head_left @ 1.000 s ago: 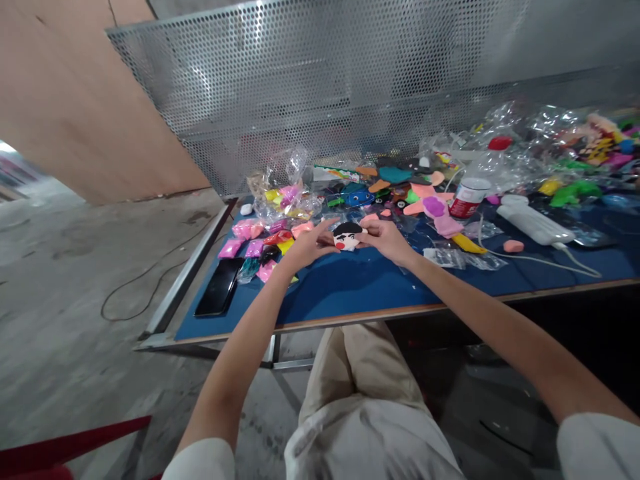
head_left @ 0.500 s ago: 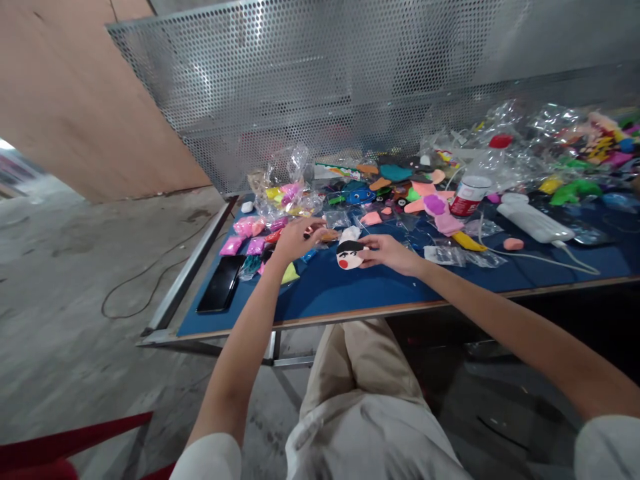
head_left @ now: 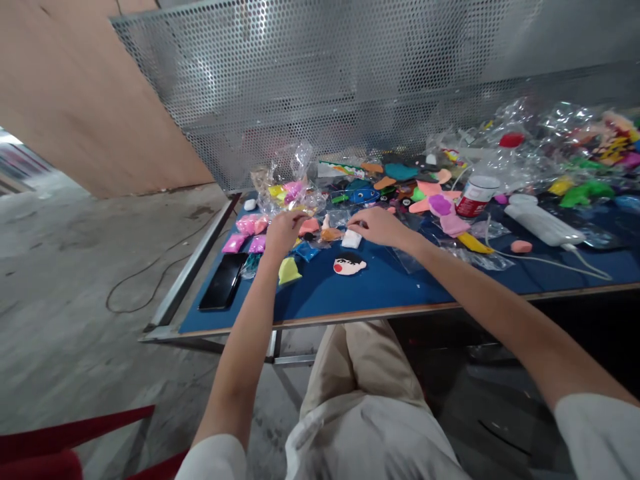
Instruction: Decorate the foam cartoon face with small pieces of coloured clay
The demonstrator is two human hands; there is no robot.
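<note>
A flat cut-out face with black hair, dark eyebrows and a red cheek lies on the blue tabletop, touched by neither hand. My right hand is just behind it, fingers bent and slightly apart at the top edge of a small white packet. Over the small coloured packets on the left is my left hand, its fingers loosely bent and pointing right, with nothing visible in them. Near it are pink packets, a yellow piece, a blue packet and an orange-brown piece.
A black phone lies at the left edge. To the right stand a red-and-white tub and a white device with a cable. Clear plastic bags and coloured clay shapes crowd the back, before a perforated metal panel.
The cut-out face has left my right hand and now lies on the table. My right hand has moved back to the white packet; my left hand has shifted slightly left.
</note>
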